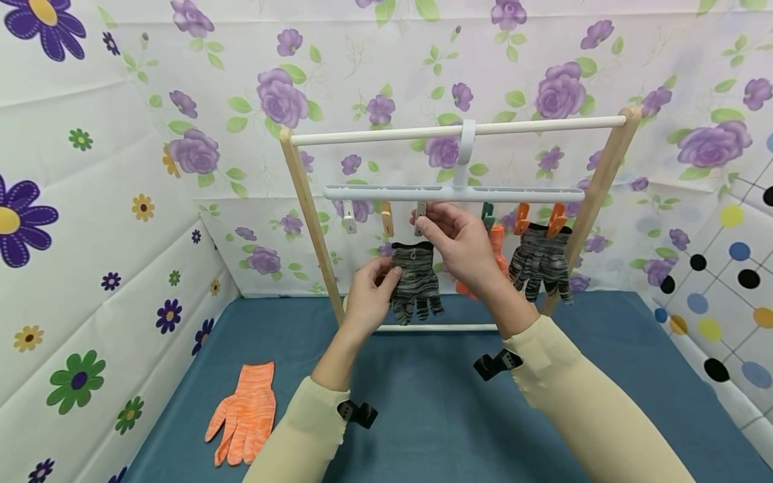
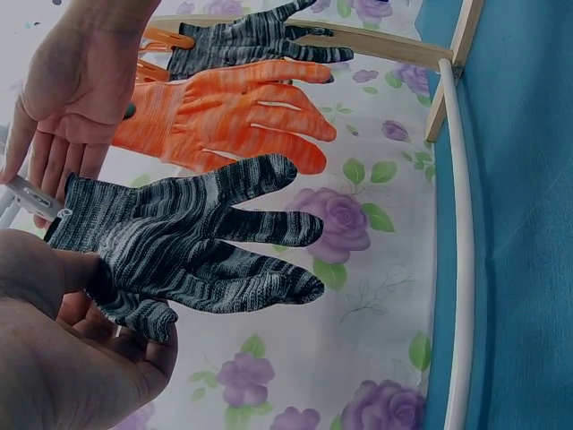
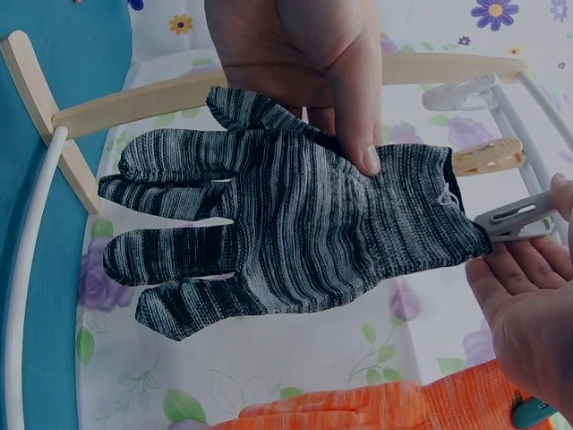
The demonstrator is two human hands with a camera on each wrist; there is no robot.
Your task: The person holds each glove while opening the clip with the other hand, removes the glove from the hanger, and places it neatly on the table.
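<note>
My left hand (image 1: 370, 295) pinches a black-and-grey striped knit glove (image 1: 415, 282) near its cuff, thumb on the near side. The glove hangs fingers down below a pale hanger (image 1: 392, 193). Above it, my right hand (image 1: 465, 245) pinches a grey clothespin (image 1: 420, 218) on the hanger. In the right wrist view the tip of this clothespin (image 3: 515, 215) is right at the corner of the glove's cuff (image 3: 412, 206). To the right, an orange glove (image 2: 242, 116) hangs from a green clothespin (image 1: 487, 216), and another striped glove (image 1: 537, 258) hangs from two orange clothespins (image 1: 556, 220).
The hanger hooks over the white top rod (image 1: 374, 136) of a wooden rack (image 1: 314, 228). A white clothespin (image 1: 348, 217) and a tan clothespin (image 1: 387, 218) hang at its left. An orange glove (image 1: 247, 412) lies on the blue table cloth (image 1: 423, 402), front left.
</note>
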